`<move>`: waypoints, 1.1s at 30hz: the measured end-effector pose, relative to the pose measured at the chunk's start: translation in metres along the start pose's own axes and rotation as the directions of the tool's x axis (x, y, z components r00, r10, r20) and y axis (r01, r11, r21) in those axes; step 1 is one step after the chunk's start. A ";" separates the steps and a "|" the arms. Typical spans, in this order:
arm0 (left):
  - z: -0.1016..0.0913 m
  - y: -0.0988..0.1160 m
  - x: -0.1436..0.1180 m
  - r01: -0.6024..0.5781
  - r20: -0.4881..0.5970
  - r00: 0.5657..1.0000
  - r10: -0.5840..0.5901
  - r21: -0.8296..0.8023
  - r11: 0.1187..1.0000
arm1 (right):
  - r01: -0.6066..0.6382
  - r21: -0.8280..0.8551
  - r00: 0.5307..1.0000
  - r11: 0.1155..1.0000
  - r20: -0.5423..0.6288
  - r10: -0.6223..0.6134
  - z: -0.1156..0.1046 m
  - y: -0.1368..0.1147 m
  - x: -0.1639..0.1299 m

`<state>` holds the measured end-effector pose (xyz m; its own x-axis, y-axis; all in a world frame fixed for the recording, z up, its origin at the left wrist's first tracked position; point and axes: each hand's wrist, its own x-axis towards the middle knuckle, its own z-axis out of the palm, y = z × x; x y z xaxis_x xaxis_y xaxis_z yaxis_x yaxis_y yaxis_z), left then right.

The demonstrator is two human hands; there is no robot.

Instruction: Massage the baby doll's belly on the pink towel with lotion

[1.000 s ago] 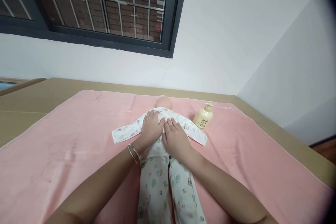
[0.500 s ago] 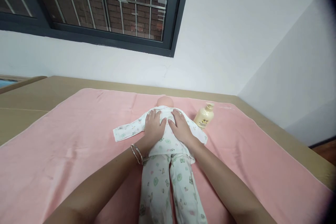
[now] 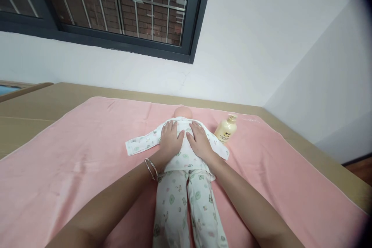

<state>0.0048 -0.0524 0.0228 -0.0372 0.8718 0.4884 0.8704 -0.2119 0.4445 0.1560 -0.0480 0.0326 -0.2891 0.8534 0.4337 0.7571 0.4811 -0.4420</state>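
A baby doll (image 3: 183,186) in white printed pyjamas lies lengthwise on a pink towel (image 3: 72,162), its bald head (image 3: 183,111) at the far end. My left hand (image 3: 170,139) lies flat on the left side of its upper torso, fingers spread, with bangles on the wrist. My right hand (image 3: 199,141) lies flat on the right side of the torso, beside the left, thumbs nearly touching. Neither hand grips anything. The doll's sleeves stretch out to both sides.
A cream pump bottle (image 3: 226,130) stands on the towel just right of the doll's shoulder. The towel covers a tan surface (image 3: 35,108) set against a white wall, with a barred window (image 3: 116,4) above. The wall corner is at the right.
My right hand slid up from the doll's waist to its upper torso, level with my left hand. Since half a second ago both hands rest almost still.
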 end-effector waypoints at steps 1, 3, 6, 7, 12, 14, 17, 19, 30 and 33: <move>0.000 0.000 0.000 -0.002 -0.003 1.000 0.002 0.001 1.000 | 0.002 -0.002 1.000 1.000 -0.001 -0.002 0.000 0.000 0.000; 0.001 0.000 0.000 -0.005 -0.009 1.000 0.005 0.009 1.000 | 0.008 -0.008 1.000 1.000 0.000 -0.008 0.000 0.000 0.000; 0.000 0.000 0.000 -0.012 -0.009 1.000 0.013 0.038 0.999 | 0.010 -0.015 1.000 1.000 0.014 -0.010 0.000 0.000 -0.001; -0.002 0.000 0.000 -0.023 -0.006 1.000 0.023 0.051 0.998 | 0.008 -0.017 1.000 1.000 0.020 -0.008 0.000 0.000 -0.001; -0.011 0.008 -0.003 -0.137 0.032 0.990 0.134 0.127 0.982 | -0.004 -0.016 0.999 1.000 0.040 0.004 0.000 0.002 0.000; -0.015 0.014 -0.007 -0.163 0.045 0.986 0.158 0.157 0.974 | -0.009 -0.010 0.999 1.000 0.050 0.010 0.000 0.002 0.001; -0.022 0.024 -0.014 -0.223 0.071 0.975 0.213 0.204 0.953 | -0.009 0.002 0.998 1.000 0.066 0.009 -0.001 0.003 0.001; -0.027 0.029 -0.017 -0.261 0.090 0.965 0.246 0.230 0.938 | 0.000 0.004 0.997 1.000 0.073 0.000 -0.001 0.004 0.001; -0.031 0.021 -0.004 -0.117 0.049 0.993 0.110 0.189 0.975 | 0.030 -0.191 0.999 0.981 0.035 -0.024 -0.012 -0.021 -0.008; -0.025 0.013 0.002 -0.101 0.049 0.994 0.095 0.135 0.986 | 0.076 -0.296 0.997 0.952 0.009 -0.076 -0.016 -0.038 -0.018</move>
<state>0.0034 -0.0643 0.0485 0.0701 0.8682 0.4913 0.9279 -0.2375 0.2874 0.1419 -0.0849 0.0535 -0.3516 0.8159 0.4589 0.8723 0.4635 -0.1557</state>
